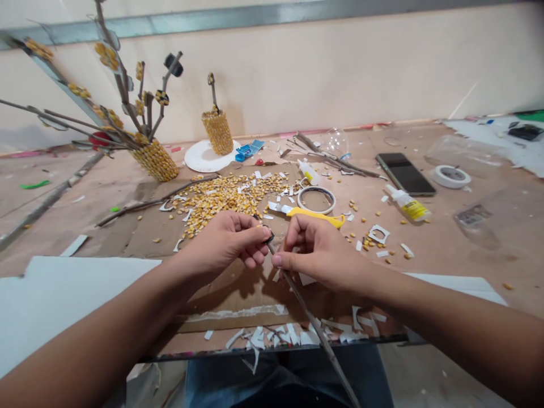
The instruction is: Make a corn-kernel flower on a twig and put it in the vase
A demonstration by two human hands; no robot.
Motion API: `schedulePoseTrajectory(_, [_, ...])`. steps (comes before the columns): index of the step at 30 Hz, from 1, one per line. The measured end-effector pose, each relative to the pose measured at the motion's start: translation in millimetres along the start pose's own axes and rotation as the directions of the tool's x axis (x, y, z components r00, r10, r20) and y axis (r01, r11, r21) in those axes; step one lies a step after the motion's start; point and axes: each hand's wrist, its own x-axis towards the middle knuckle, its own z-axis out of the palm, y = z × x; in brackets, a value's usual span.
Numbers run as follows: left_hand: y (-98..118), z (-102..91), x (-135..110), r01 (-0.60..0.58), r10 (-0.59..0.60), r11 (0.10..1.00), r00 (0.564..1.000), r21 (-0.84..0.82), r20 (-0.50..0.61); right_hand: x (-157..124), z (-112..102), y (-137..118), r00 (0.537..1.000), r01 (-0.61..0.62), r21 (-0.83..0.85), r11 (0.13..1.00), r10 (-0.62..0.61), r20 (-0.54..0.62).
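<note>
My left hand [240,239] pinches a small black piece [268,235] at the upper end of a thin twig [312,320]; fingers partly cover the piece. Just below that end, my right hand [312,249] grips the twig between thumb and fingers. The twig slants down past the table's front edge over my lap. Beyond my hands lies a pile of yellow corn kernels [232,198] on cardboard [127,232]. A yellow utility knife [317,215] rests right behind my right hand, beside a tape roll [317,200].
At the left back stands a corn-covered vase [155,160] with spreading twigs. A smaller corn-covered cup [217,133] is on a white disc [198,158]. To the right lie a phone [406,173], a glue bottle [408,204] and white tape [450,176]. Paper scraps [293,334] line the front edge.
</note>
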Motion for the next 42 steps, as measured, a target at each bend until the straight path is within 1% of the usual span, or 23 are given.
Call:
schedulePoseTrajectory(5, [-1, -0.6, 2, 0.007, -0.007, 1.000, 1.000, 0.019, 0.007, 0, 0, -1, 1.000, 0.001, 0.011, 1.000, -0.001, -0.009])
schedulePoseTrajectory(10, [-2, -0.6, 3, -0.049, 0.049, 0.998, 0.999, 0.026, 0.011, 1, -1, -2, 0.999, 0.023, -0.022, 0.999, -0.024, -0.033])
schedulePoseTrajectory(14, [-4, 2.1, 2, -0.066, 0.061, 0.994, 0.996, -0.092, -0.063, 5, -2, -2, 0.997, 0.071, 0.033, 0.997, -0.070, -0.037])
schedulePoseTrajectory(16, [-4, 4.0, 1, -0.065, 0.058, 0.990, 0.997, -0.124, -0.054, 7, -4, -1, 0.993, 0.100, 0.057, 0.993, -0.096, -0.064])
schedulePoseTrajectory(18, [-5, 6.2, -1, -0.059, 0.059, 0.995, 0.998, -0.077, 0.001, 9, -7, 0, 0.985, 0.134, 0.057, 0.989, -0.127, -0.113])
schedulePoseTrajectory(21, [-5, 10.8, -5, -0.041, 0.032, 0.997, 0.990, 0.063, 0.135, 13, -13, 2, 0.965, 0.181, 0.039, 0.983, -0.170, -0.201])
schedulePoseTrajectory(23, [-4, 14.3, -7, -0.041, 0.013, 0.989, 0.983, 0.145, 0.185, 16, -16, 3, 0.950, 0.209, 0.030, 0.977, -0.196, -0.243])
schedulePoseTrajectory(26, [-4, 18.2, -8, -0.063, 0.026, 0.974, 0.986, 0.219, 0.166, 18, -17, 5, 0.950, 0.208, 0.014, 0.978, -0.199, -0.239])
schedulePoseTrajectory(29, [-6, 18.0, -6, -0.074, 0.036, 0.965, 0.988, 0.251, 0.152, 19, -17, 4, 0.962, 0.166, 0.006, 0.986, -0.160, -0.222])
schedulePoseTrajectory(31, [-6, 15.5, -4, -0.067, 0.033, 0.964, 0.990, 0.258, 0.134, 20, -19, 2, 0.954, 0.158, -0.016, 0.987, -0.157, -0.255])
schedulePoseTrajectory(33, [-6, 11.9, -2, -0.068, 0.045, 0.966, 0.994, 0.250, 0.098, 21, -26, -3, 0.921, 0.201, -0.078, 0.976, -0.216, -0.324])
schedulePoseTrajectory(36, [-5, 6.4, 1, -0.066, 0.058, 0.969, 0.998, 0.237, 0.040, 26, -40, -10, 0.832, 0.284, -0.208, 0.936, -0.348, -0.431])
schedulePoseTrajectory(37, [-4, 5.0, 1, -0.060, 0.056, 0.971, 0.998, 0.232, 0.026, 28, -46, -11, 0.806, 0.290, -0.265, 0.920, -0.384, -0.450])
schedulePoseTrajectory(38, [-4, 3.9, 2, -0.053, 0.051, 0.973, 0.999, 0.224, 0.016, 30, -51, -13, 0.792, 0.280, -0.344, 0.896, -0.418, -0.445])
schedulePoseTrajectory(40, [-4, 2.7, 3, -0.038, 0.038, 0.975, 0.999, 0.217, 0.005, 32, -58, -14, 0.786, 0.228, -0.542, 0.809, -0.482, -0.388])
schedulePoseTrajectory(42, [-5, 2.8, 3, -0.010, 0.012, 0.973, 1.000, 0.233, -0.007, 33, -61, -14, 0.815, 0.142, -0.735, 0.663, -0.500, -0.294])
